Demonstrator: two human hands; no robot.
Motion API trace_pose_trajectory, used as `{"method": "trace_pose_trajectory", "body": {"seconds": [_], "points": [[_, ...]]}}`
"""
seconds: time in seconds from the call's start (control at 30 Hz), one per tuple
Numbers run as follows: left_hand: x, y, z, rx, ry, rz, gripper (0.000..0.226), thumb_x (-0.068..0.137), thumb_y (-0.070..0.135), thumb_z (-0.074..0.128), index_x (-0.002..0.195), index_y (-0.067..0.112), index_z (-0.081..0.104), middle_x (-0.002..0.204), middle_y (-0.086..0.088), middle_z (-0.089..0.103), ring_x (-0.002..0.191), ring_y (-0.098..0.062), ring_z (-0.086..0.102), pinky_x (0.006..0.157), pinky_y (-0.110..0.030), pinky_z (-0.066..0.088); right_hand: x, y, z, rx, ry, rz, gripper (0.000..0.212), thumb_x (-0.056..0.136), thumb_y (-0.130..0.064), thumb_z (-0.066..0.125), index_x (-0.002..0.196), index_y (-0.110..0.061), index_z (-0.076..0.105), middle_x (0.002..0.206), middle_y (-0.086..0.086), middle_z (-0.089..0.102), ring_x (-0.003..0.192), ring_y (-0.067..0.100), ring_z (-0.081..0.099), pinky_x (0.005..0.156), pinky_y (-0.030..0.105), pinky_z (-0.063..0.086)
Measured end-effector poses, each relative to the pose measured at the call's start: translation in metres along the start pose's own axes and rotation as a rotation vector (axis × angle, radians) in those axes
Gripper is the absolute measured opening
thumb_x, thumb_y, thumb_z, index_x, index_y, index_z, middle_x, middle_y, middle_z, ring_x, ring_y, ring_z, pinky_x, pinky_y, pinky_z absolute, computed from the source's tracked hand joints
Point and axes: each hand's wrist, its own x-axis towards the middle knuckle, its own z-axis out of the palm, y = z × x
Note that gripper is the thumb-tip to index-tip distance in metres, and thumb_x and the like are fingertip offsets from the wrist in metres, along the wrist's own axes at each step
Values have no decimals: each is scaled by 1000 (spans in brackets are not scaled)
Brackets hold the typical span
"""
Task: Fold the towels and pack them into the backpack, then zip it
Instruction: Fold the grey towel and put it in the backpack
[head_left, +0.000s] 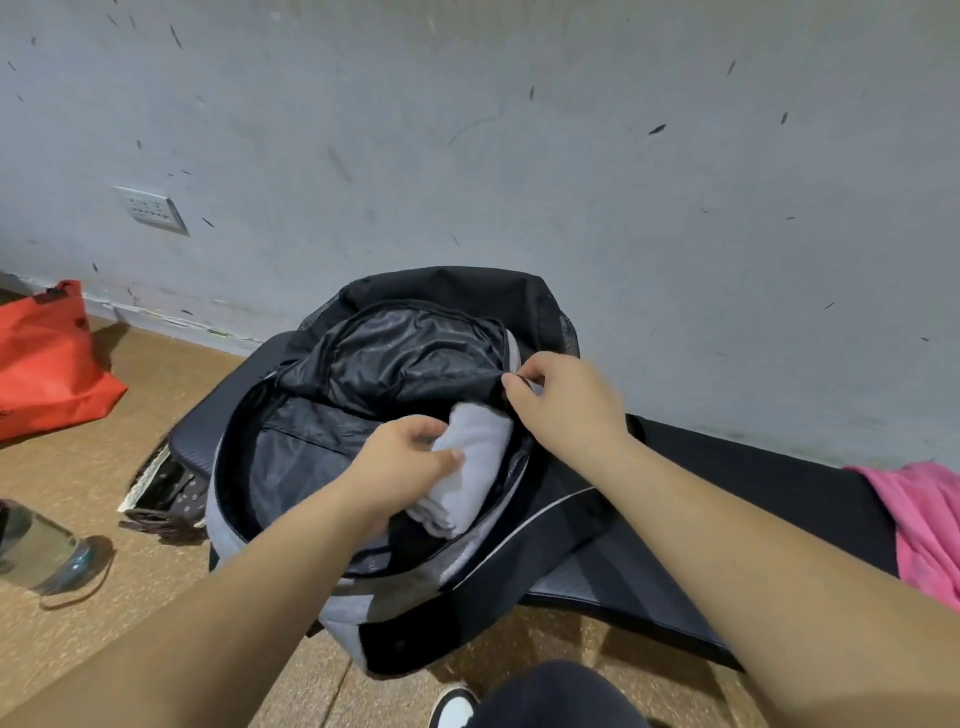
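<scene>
The folded grey towel (475, 452) is gripped by the left hand (400, 465) inside the backpack (343, 613). Its flap edge is pinched up by the right hand (566, 405), apparently for room. A pink towel (930, 519) waits further right.

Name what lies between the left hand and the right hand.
The head view shows the folded grey towel between left hand and right hand, in the open backpack.

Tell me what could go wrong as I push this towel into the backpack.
The pale towel under your left hand sits by the backpack rim; it could unroll or snag the zip. Your right hand only pinches the flap, which may drop shut. The pink towel lies outside, easily forgotten.
</scene>
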Motion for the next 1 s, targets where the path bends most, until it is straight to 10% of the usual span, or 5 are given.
{"method": "trace_pose_trajectory", "body": {"seconds": [0.2, 0.37, 0.53, 1.0], "points": [[1, -1, 34, 192, 267, 69, 40, 75, 46, 90, 90, 19, 65, 83, 1, 69, 75, -16, 65, 66, -32, 52, -11, 17, 2, 22, -178, -59, 32, 96, -49, 60, 94, -18, 67, 89, -1, 69, 84, 21, 63, 75, 37, 55], [-23, 1, 24, 140, 247, 154, 16, 86, 34, 81, 83, 23, 70, 79, 6, 73, 74, -11, 67, 69, -26, 51, -31, 28, 0, -96, -385, -148, 31, 104, -45, 46, 108, -16, 54, 93, -3, 52, 100, 25, 53, 90, 47, 51], [-48, 22, 12, 113, 281, 242, 4, 92, 23, 75, 92, 22, 71, 85, 8, 72, 80, -6, 67, 72, -19, 52, -59, 27, -26, 22, -230, -111, 37, 102, -37, 53, 133, -17, 55, 124, 1, 61, 115, 23, 59, 96, 45, 52], [-96, 122, 209, 9, -245, 254, 5, 95, 17, 69, 96, 16, 74, 89, -2, 74, 76, -12, 70, 63, -23, 56, -145, 171, -145, -139, -520, 199, 30, 95, -54, 58, 99, -26, 67, 98, -5, 72, 91, 19, 69, 89, 39, 57]]}}
